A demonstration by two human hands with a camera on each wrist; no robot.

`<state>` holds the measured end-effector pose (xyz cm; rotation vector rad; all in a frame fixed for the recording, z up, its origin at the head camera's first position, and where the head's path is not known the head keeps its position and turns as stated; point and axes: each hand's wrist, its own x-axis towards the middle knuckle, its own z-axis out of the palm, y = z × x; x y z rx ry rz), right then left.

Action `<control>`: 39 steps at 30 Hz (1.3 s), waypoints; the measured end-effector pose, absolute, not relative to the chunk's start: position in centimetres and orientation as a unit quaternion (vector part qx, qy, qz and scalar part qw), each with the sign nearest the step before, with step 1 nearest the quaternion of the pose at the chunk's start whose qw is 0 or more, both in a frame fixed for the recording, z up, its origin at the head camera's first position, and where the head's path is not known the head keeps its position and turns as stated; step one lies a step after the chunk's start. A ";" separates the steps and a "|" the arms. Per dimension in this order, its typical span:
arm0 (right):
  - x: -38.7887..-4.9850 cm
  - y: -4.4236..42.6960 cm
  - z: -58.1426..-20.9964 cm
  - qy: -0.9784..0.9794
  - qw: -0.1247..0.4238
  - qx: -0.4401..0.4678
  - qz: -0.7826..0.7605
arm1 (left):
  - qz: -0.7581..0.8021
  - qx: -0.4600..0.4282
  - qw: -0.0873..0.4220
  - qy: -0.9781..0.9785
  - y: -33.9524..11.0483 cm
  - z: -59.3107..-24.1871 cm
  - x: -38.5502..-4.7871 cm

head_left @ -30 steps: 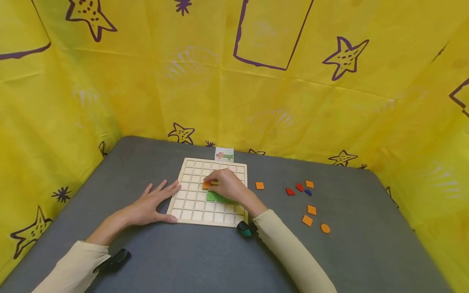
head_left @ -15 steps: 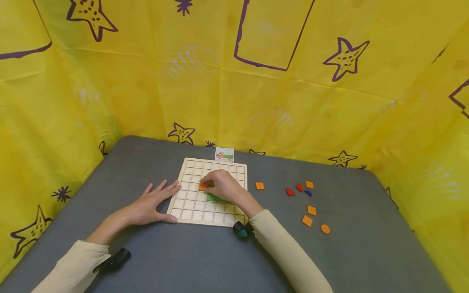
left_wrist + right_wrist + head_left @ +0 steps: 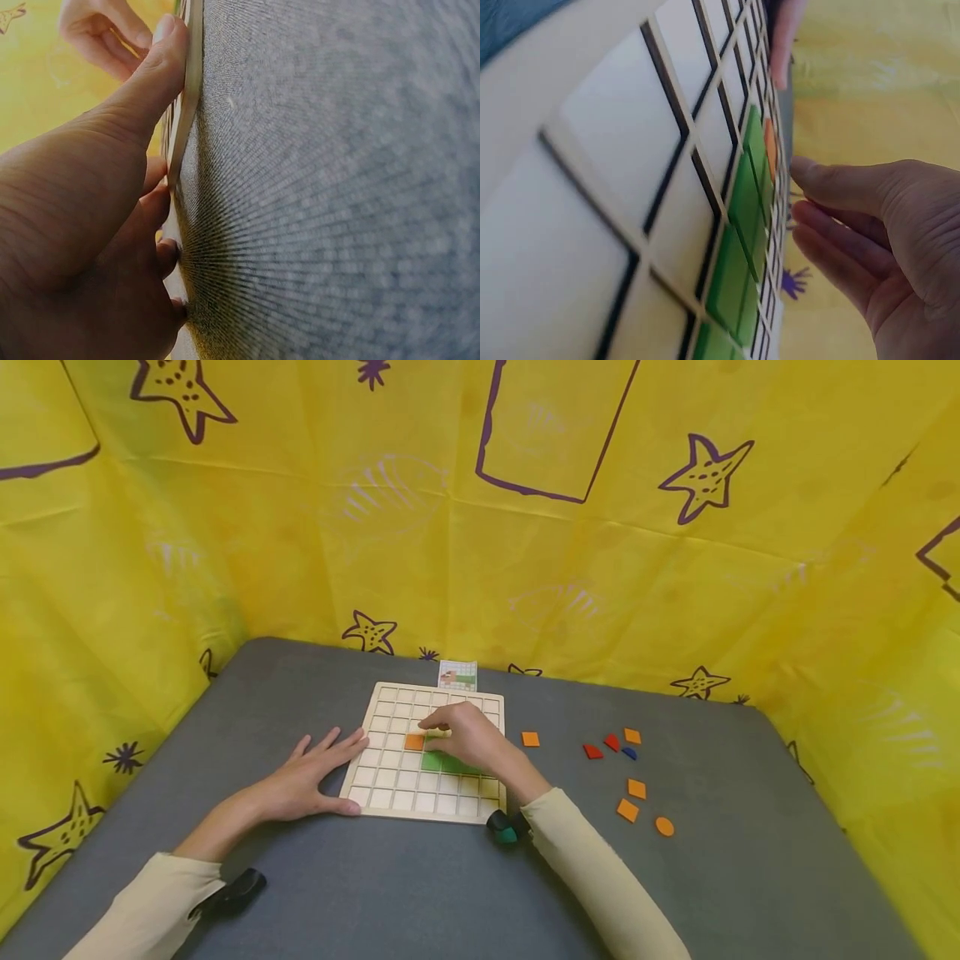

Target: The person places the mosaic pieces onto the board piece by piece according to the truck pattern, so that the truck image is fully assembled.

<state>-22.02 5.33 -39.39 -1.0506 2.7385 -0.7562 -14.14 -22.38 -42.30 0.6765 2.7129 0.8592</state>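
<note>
A pale wooden grid board lies on the grey table. My left hand rests at its left side with fingers spread, and in the left wrist view the thumb touches the board's edge. One orange square tile sits in a cell left of the middle. Green tiles lie in cells just below and to the right of it, partly hidden by my right hand. That hand hovers over the board, thumb and fingers apart with nothing between them; the right wrist view shows it clear of the orange tile.
A small printed card stands or lies behind the board. To the right are several loose orange squares, an orange round piece, red pieces and a blue piece. Yellow patterned cloth surrounds the table.
My right hand shifted the orange tile slightly left, let go of it in a cell, then drew back to the right. The left hand stayed in place.
</note>
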 end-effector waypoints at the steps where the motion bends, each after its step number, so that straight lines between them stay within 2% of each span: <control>1: -22.0 5.6 -39.3 0.903 0.054 -0.345 -0.252 | 0.293 0.231 0.107 0.922 -22.4 -42.2 -14.1; 15: -22.2 10.8 -38.7 0.891 0.002 -0.346 -0.292 | 0.295 0.225 0.109 0.922 -22.4 -42.0 -14.1; 31: -22.5 16.6 -40.0 0.910 -0.001 -0.286 -0.300 | 0.288 0.225 0.109 0.924 -22.4 -42.1 -14.2; 39: -22.8 19.3 -40.7 0.917 -0.012 -0.287 -0.278 | 0.285 0.224 0.107 0.926 -22.3 -42.2 -14.2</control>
